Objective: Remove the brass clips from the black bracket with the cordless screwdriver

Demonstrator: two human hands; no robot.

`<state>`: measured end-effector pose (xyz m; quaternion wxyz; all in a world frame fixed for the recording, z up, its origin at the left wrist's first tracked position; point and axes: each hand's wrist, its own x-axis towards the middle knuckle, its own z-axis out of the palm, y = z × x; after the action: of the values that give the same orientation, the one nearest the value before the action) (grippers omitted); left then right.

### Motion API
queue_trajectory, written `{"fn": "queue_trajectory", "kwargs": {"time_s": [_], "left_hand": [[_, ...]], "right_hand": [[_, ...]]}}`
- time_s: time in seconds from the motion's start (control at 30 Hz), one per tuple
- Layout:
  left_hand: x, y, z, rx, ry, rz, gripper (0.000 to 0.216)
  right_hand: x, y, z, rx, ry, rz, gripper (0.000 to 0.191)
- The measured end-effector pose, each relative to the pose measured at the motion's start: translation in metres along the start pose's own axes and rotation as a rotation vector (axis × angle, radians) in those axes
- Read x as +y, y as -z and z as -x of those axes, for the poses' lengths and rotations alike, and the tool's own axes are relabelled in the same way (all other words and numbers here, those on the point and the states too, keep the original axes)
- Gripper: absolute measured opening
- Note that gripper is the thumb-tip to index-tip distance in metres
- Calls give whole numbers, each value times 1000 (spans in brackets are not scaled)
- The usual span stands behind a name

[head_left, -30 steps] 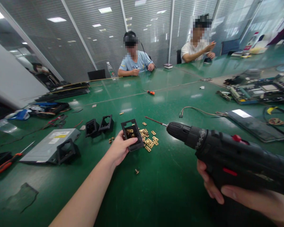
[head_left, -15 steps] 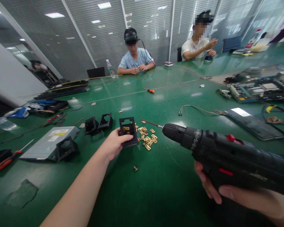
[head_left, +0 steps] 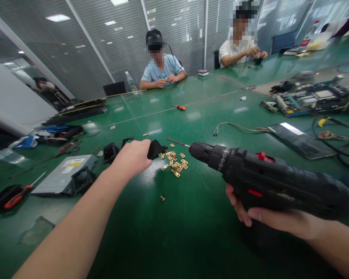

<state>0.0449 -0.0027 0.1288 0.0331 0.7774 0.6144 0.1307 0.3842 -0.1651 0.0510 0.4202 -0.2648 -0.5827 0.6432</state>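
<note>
My left hand (head_left: 135,155) is closed round a black plastic frame (head_left: 156,149), turned so that its opening is hidden. Just right of it lies a loose pile of small brass plates (head_left: 176,162) with holes. My right hand (head_left: 267,213) grips a black cordless drill (head_left: 250,170) by its handle. A long thin bit (head_left: 176,142) in the chuck points left, over the far side of the brass pile. Nearer to me, a small screw (head_left: 162,198) lies alone on the green table. Another black frame (head_left: 109,152) stands left of my hand, and one more is partly behind my wrist.
On the left, a grey metal drive (head_left: 62,174) has a black frame (head_left: 83,181) against it, beside an orange-handled screwdriver (head_left: 19,197). A small screwdriver (head_left: 180,107) lies farther off. Circuit boards (head_left: 314,95) and a flat black panel (head_left: 301,140) occupy the right. Two people sit across the table.
My left hand has turned over with the black frame, so the back of the hand now faces up. The drill has shifted slightly left and up in view, still in my right hand.
</note>
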Motion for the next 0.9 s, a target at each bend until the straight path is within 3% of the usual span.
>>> {"fn": "queue_trajectory", "kwargs": {"time_s": [0.2,0.33,0.43,0.53,0.6,0.73,0.9], "left_hand": [[20,14,-15,-97,-118,-298,21],[17,12,-23,-129,-116,-212,20],[8,5,-26,-217,-2,147,27],[-1,-4,-23,-293,258,905,42],[-3,-9,-14,-348,427,1239,41],[12,-19,29,-503,510,1485,37],[81,-42,111,-843,503,1712,49]], "right_hand": [[-10,2,-4,-30,-8,-47,31],[-5,5,-5,-55,9,-56,35],[0,7,-5,-51,14,-73,37],[2,8,-4,-52,19,-64,40],[2,9,-3,-52,30,-41,42],[-2,12,-5,-16,40,-50,41],[-18,14,-6,109,69,-118,41]]}}
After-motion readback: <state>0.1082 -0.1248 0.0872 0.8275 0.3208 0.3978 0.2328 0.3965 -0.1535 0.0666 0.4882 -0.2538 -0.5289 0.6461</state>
